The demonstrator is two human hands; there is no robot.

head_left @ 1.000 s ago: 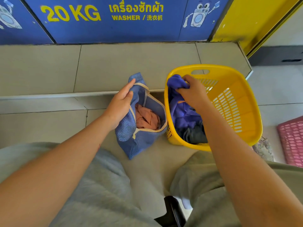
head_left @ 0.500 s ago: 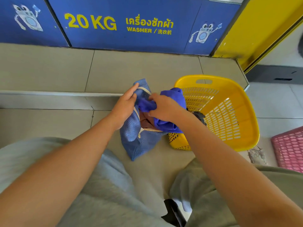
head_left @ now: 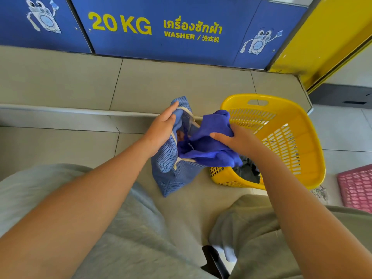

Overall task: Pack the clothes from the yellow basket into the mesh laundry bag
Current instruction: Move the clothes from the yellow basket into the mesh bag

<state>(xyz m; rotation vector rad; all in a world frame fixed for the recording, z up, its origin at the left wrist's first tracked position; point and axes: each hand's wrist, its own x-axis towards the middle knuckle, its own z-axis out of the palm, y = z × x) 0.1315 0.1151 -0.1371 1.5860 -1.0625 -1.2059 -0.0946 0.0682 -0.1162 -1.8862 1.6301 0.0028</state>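
Observation:
A blue mesh laundry bag [head_left: 173,174] stands on the tiled floor between my knees and the step. My left hand [head_left: 162,128] grips the bag's left rim and holds its mouth wide. A bright blue garment [head_left: 209,141] lies across the bag's mouth, partly inside, partly draped over the right rim. My right hand [head_left: 234,140] holds this garment from the right. A bit of pink cloth [head_left: 179,135] shows deep in the bag. To the right, touching the bag, the yellow basket [head_left: 298,150] holds a dark grey garment [head_left: 248,171] at its near end.
A raised tiled step [head_left: 141,85] runs behind the bag, below blue washer panels [head_left: 157,29]. A pink basket [head_left: 357,188] sits at the right edge. My knees in grey trousers [head_left: 112,228] fill the lower view, with a dark object [head_left: 215,260] between them.
My right hand lifted the blue garment out of the yellow basket and carried it left over the bag's mouth. The garment now sinks into the bag. My left hand kept its grip on the rim.

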